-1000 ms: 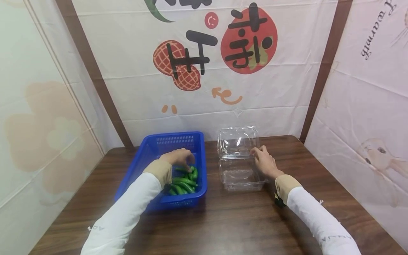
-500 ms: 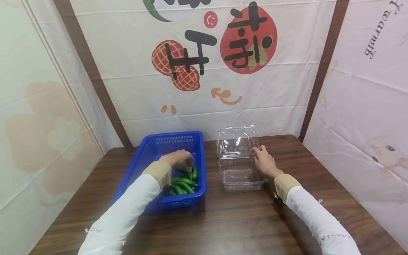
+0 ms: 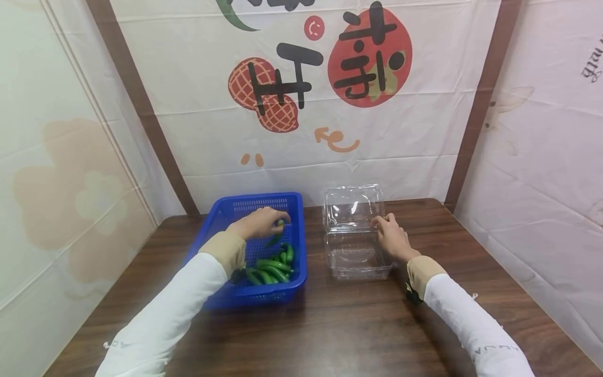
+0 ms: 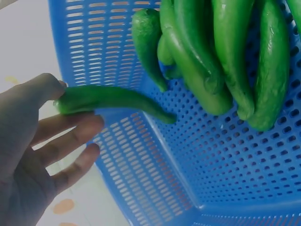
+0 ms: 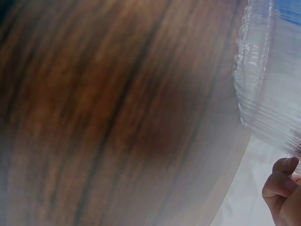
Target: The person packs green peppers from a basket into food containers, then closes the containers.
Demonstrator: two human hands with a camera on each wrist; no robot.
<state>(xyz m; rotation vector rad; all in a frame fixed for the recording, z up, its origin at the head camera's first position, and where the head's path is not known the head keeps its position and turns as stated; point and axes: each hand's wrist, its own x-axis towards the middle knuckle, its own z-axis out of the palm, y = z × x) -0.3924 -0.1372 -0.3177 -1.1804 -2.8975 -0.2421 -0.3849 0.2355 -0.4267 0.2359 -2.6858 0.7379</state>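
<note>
Head view: with the left hand (image 3: 256, 224), holds a green pepper (image 3: 274, 240) above the inside of the blue basket (image 3: 302, 251), fingers nipped together around its upper end. Has more green peppers (image 3: 275, 266) heaped in the near right part of the blue basket. To the blue basket's right, with its side wall standing between, touches the right edge of an open clear container (image 3: 360, 273) with the bent fingers of the right hand (image 3: 393, 238); cannot tell whether in a grip. Has the lid (image 3: 353, 208) raised level with the blue basket's far end, the table (image 3: 358, 324) underneath, and a white printed cloth (image 3: 202, 141) behind the blue basket.

Left wrist view: pinches the green pepper by its thick end, lower two fingers clear of it, thin tip pointing into the blue basket, apart from the heap. Has slotted walls and perforated floor around it.

Right wrist view: shows blurred table mostly, with the clear container and a few curled fingers at one edge; again cannot tell their hold.
</note>
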